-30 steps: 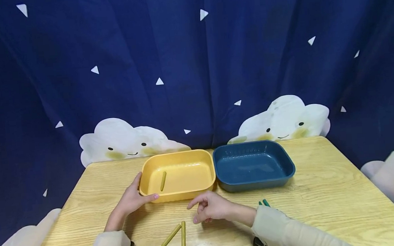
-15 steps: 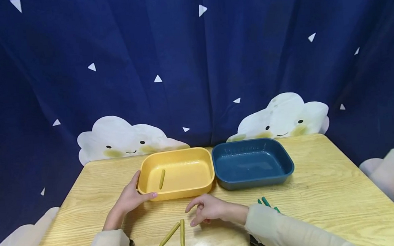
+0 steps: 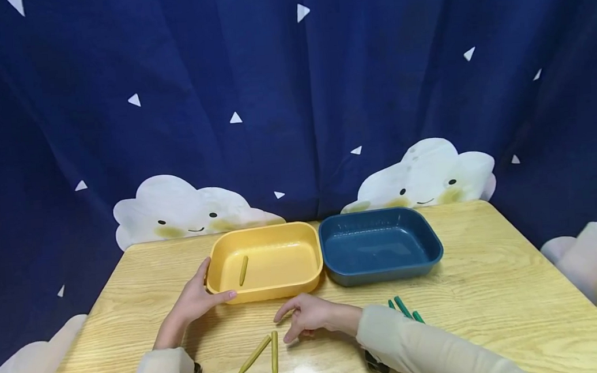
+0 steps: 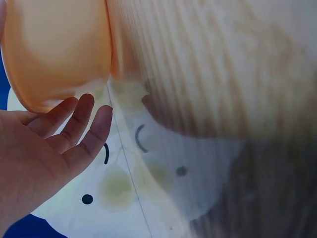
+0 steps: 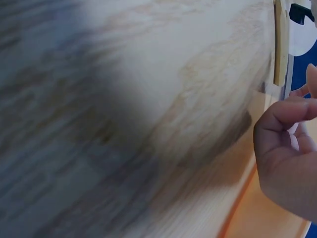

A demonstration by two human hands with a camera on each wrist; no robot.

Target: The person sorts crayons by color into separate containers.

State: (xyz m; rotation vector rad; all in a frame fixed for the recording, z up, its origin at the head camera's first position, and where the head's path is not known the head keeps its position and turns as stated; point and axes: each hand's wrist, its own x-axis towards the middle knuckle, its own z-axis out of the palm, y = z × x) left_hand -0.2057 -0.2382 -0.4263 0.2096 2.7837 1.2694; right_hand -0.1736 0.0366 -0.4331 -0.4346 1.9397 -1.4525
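My left hand point(image 3: 193, 299) spans the near left corner of a yellow plastic bin point(image 3: 277, 292), thumb along the front wall and fingers at the left side. In the left wrist view its fingers point(image 4: 81, 129) are loosely bent against the bin's outside. One olive-yellow crayon point(image 3: 244, 270) lies in the bin. My right hand point(image 3: 310, 314) hovers over the table in front of the bin, index finger extended, the others bent, nothing held. Just left of its thumb lie two more olive-yellow crayons, one slanted point(image 3: 254, 356) and one nearly straight point(image 3: 275, 357), close at their far ends.
A dark blue bin point(image 3: 383, 276) stands right beside the yellow one. Several green crayons point(image 3: 402, 306) lie on the wooden table point(image 3: 493, 288) behind my right forearm, partly hidden by the sleeve point(image 3: 418, 340). A navy curtain point(image 3: 271, 96) with clouds hangs behind the table.
My right hand has shifted slightly left, closer to the two loose crayons, and more of the green crayons shows past the sleeve. The left hand stays at the yellow bin.
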